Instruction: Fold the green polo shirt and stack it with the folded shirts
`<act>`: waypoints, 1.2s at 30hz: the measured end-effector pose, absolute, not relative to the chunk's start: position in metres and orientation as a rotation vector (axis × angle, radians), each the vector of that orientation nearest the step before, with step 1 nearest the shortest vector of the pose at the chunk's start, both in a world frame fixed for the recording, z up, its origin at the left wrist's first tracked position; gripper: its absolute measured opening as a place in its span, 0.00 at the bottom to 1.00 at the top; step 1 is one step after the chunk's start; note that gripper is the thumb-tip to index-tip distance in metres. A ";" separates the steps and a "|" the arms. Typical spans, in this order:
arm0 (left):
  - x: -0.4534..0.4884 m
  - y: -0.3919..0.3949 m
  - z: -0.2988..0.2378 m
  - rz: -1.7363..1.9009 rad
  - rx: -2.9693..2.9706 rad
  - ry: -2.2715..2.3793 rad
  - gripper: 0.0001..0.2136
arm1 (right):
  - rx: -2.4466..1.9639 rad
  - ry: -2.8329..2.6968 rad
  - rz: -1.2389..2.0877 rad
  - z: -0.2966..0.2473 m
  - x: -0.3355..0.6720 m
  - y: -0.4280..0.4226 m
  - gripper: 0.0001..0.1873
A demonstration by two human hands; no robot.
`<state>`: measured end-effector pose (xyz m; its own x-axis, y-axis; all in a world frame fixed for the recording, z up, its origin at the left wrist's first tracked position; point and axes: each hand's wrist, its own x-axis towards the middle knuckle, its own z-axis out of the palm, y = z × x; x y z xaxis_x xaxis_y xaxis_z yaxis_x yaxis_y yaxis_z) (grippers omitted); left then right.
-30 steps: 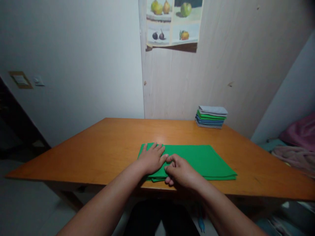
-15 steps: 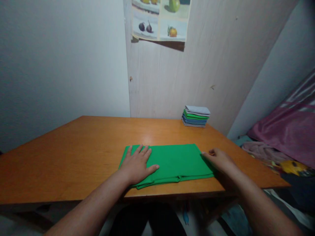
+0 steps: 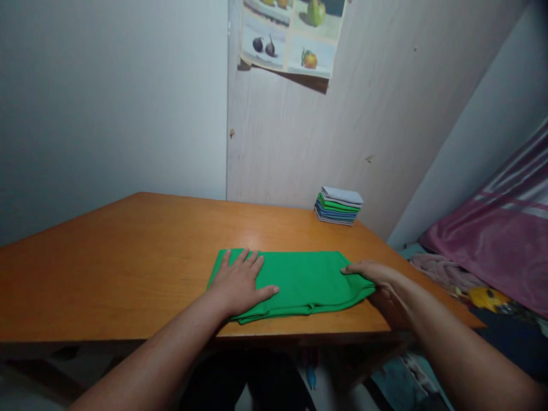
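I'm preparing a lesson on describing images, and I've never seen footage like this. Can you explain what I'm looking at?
This view comes from a camera worn on a person's head, looking forward and down, so both bare arms are the wearer's own. On the wooden table lies a folded green cloth. The left hand lies flat on its left end; the right hand rests at its right end, but I cannot tell whether it grips. Far back sits a stack of folded cloths; a fruit poster hangs on the wall above.

Wooden table [image 3: 128, 268], pale walls [image 3: 107, 97], fruit poster [image 3: 293, 34]
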<state>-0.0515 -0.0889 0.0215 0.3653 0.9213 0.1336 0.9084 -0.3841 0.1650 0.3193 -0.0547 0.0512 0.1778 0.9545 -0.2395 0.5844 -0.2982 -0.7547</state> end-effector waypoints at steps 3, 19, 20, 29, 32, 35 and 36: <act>-0.050 -0.090 0.022 0.340 2.531 1.700 0.47 | -1.706 -1.278 1.294 0.067 0.306 -0.065 0.06; -0.049 -0.095 0.026 0.352 2.510 1.661 0.50 | -1.614 -1.831 1.247 0.098 0.166 -0.071 0.06; -0.049 -0.095 0.026 0.349 2.512 1.662 0.50 | -1.649 -1.876 1.219 0.093 0.158 -0.070 0.05; -0.049 -0.095 0.025 0.377 2.525 1.657 0.40 | -1.770 -2.197 0.864 0.067 0.133 -0.069 0.08; -0.049 -0.094 0.023 0.406 2.533 1.663 0.36 | -1.753 -2.107 1.161 0.068 0.138 -0.071 0.15; -0.049 -0.093 0.020 0.434 2.533 1.666 0.33 | -1.690 -2.205 0.828 0.064 0.145 -0.069 0.16; -0.049 -0.093 0.019 0.443 2.531 1.666 0.33 | -1.643 -2.251 0.614 0.062 0.146 -0.069 0.15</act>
<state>-0.0485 -0.0931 0.0187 0.3673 0.9092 0.1961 0.8864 -0.4060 0.2223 0.1460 -0.0688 0.0618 -0.3092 0.9508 -0.0187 0.8287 0.2597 -0.4959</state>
